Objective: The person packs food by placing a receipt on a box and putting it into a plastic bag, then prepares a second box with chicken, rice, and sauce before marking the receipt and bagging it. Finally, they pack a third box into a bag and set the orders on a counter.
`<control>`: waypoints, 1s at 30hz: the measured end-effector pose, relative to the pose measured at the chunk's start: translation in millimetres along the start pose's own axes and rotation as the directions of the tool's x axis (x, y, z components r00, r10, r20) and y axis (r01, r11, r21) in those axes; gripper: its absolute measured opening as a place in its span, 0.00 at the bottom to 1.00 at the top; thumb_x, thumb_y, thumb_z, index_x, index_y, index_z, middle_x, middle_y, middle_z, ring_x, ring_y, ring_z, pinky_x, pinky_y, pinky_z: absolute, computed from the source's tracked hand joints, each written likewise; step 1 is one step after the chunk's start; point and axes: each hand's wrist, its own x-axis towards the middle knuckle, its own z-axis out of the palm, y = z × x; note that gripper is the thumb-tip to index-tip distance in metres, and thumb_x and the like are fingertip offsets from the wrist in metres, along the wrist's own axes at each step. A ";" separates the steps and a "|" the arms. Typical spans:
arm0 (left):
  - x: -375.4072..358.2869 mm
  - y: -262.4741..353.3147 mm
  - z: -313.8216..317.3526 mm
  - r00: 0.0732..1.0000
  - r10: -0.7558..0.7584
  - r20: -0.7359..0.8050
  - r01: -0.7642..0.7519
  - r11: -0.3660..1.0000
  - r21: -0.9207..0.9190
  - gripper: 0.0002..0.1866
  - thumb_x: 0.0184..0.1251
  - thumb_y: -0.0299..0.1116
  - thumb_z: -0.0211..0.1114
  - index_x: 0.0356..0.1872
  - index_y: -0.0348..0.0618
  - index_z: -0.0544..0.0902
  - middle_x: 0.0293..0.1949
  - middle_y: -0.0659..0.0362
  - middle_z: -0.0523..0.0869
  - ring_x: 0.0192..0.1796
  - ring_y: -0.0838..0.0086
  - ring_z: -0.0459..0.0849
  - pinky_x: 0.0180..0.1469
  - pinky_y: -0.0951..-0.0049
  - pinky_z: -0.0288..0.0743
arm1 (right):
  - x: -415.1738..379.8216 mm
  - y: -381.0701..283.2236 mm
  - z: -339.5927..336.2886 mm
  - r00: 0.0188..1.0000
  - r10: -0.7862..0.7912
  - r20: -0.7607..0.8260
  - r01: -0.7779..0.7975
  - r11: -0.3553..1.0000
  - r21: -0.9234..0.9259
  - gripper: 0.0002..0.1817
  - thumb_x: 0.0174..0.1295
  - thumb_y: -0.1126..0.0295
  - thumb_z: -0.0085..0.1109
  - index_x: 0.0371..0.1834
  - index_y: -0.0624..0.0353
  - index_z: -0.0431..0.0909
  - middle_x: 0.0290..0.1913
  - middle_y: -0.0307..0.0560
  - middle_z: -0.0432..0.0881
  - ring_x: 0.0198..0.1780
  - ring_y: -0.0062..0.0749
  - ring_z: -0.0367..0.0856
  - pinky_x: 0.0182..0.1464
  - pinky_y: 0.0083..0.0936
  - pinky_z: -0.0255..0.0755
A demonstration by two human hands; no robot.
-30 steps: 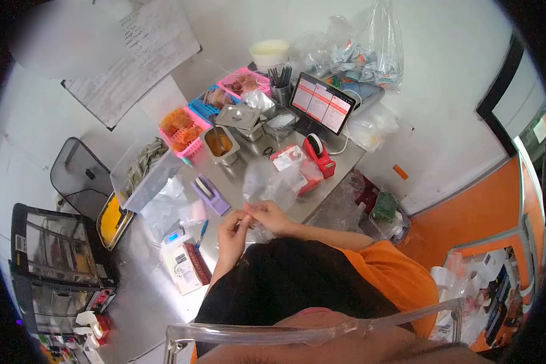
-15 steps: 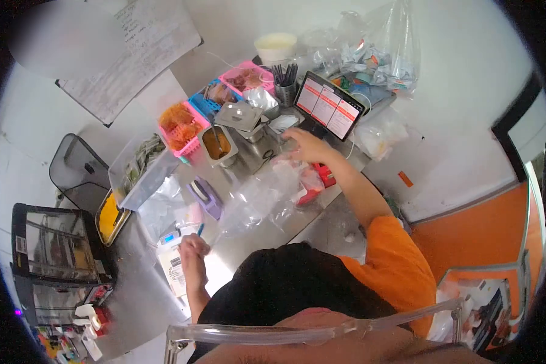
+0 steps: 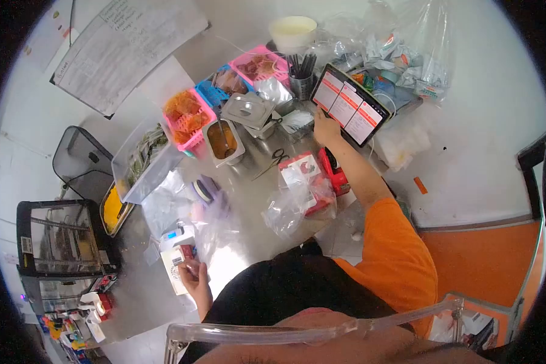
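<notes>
My right hand reaches forward to the lower left edge of a tablet. One finger stretches up onto its screen, which shows red-and-white panels; the hand holds nothing that I can see. Low on the left, my left hand has its fingers curled at a white and red printed packet or card. What it grips is too small to make out. Just beyond lies a white device with a blue display. A purple tape dispenser stands further up, partly behind clear plastic.
Scissors lie on the steel table, left of a red printed box with clear plastic bags. Behind are a steel sauce container, pink baskets, a blue basket and a pen cup.
My right hand has moved from above the plastic bags to the tablet. The large clear bag no longer covers the table's middle. My left hand has shifted slightly down; the blue stick beside it is out of sight.
</notes>
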 end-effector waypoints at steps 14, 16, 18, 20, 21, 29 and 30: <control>-3.4 2.2 2.7 0.984 0.170 0.050 -0.175 0.973 0.149 0.14 0.54 0.18 0.61 0.31 0.47 0.65 0.26 0.68 0.61 0.29 0.83 0.57 0.34 0.84 0.54 | 6.6 0.6 2.3 0.994 0.060 0.091 -0.061 0.998 0.006 0.28 0.50 0.69 0.50 0.56 0.68 0.63 0.69 0.57 0.53 0.41 0.46 0.82 0.45 0.39 0.74; -5.1 4.7 1.8 0.989 0.142 0.045 -0.147 0.975 0.169 0.14 0.54 0.18 0.61 0.31 0.47 0.64 0.26 0.68 0.61 0.29 0.83 0.58 0.33 0.84 0.54 | 8.8 1.8 5.1 0.995 0.054 0.087 -0.056 0.998 0.020 0.29 0.49 0.69 0.51 0.57 0.69 0.62 0.69 0.56 0.53 0.42 0.45 0.82 0.45 0.39 0.74; -4.1 1.6 1.4 0.987 0.154 0.037 -0.158 0.977 0.143 0.15 0.54 0.17 0.61 0.31 0.46 0.65 0.27 0.68 0.61 0.29 0.84 0.58 0.33 0.85 0.55 | 10.1 2.3 3.9 0.992 0.047 0.117 -0.048 0.999 0.007 0.30 0.49 0.69 0.51 0.58 0.69 0.61 0.69 0.56 0.53 0.42 0.44 0.82 0.44 0.39 0.74; -4.0 -0.6 0.1 0.987 0.156 0.033 -0.159 0.979 0.131 0.15 0.54 0.16 0.61 0.31 0.46 0.65 0.27 0.68 0.62 0.29 0.84 0.58 0.33 0.85 0.55 | 10.4 1.7 1.2 0.990 0.047 0.136 -0.048 0.999 0.003 0.31 0.49 0.70 0.51 0.59 0.69 0.61 0.69 0.55 0.53 0.42 0.44 0.82 0.44 0.39 0.74; -4.3 1.1 1.2 0.988 0.152 0.033 -0.155 0.979 0.131 0.15 0.54 0.16 0.61 0.31 0.46 0.64 0.27 0.68 0.62 0.29 0.84 0.58 0.33 0.85 0.55 | 10.7 1.5 0.2 0.989 0.050 0.140 -0.051 0.999 0.005 0.31 0.50 0.70 0.51 0.59 0.69 0.60 0.70 0.55 0.53 0.42 0.44 0.82 0.44 0.39 0.74; -6.9 -8.8 -2.1 1.000 0.025 -0.013 -0.025 0.999 0.029 0.16 0.54 0.15 0.60 0.31 0.46 0.63 0.28 0.67 0.62 0.29 0.84 0.58 0.33 0.86 0.55 | 15.1 3.5 7.0 0.995 0.046 0.091 -0.047 0.999 0.009 0.31 0.50 0.71 0.49 0.60 0.69 0.60 0.69 0.55 0.54 0.41 0.46 0.82 0.42 0.38 0.75; -7.4 -8.6 1.4 0.998 0.039 -0.039 -0.038 0.999 0.024 0.16 0.54 0.15 0.60 0.31 0.47 0.63 0.27 0.67 0.62 0.29 0.84 0.58 0.33 0.85 0.55 | 15.3 2.9 4.0 0.993 0.053 0.104 -0.054 0.999 0.005 0.31 0.50 0.71 0.49 0.60 0.69 0.60 0.69 0.55 0.54 0.41 0.46 0.82 0.41 0.38 0.75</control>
